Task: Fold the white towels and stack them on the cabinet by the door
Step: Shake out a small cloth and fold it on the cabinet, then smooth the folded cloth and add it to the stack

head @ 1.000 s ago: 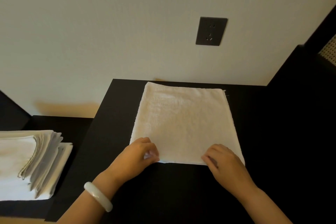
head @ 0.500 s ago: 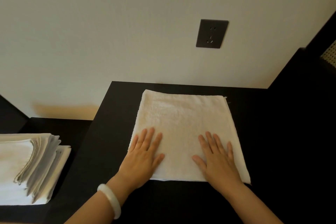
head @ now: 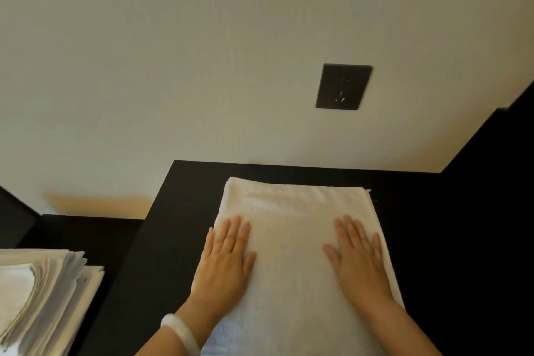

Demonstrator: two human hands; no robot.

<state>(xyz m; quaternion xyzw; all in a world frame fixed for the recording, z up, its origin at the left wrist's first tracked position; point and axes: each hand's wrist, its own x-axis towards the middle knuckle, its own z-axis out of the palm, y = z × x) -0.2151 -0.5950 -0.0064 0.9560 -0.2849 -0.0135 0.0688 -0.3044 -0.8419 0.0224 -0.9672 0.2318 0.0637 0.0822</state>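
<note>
White towel [head: 291,243] lies folded and flat on the black table [head: 161,240], far edge near the wall [head: 173,66]. Left hand [head: 225,263]: grip fully open, fingers straight, palm pressed on the towel's left side, holding nothing. Right hand [head: 358,263]: likewise flat on the right side, thumb spread inward. White bracelet [head: 180,332] on left wrist. Stack of folded towels [head: 43,298] at left on a lower dark surface [head: 86,228], well apart. Dark socket [head: 343,87] on the wall above.

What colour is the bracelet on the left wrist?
White, a plain smooth bracelet with no pattern; the head view shows it at the bottom edge.
</note>
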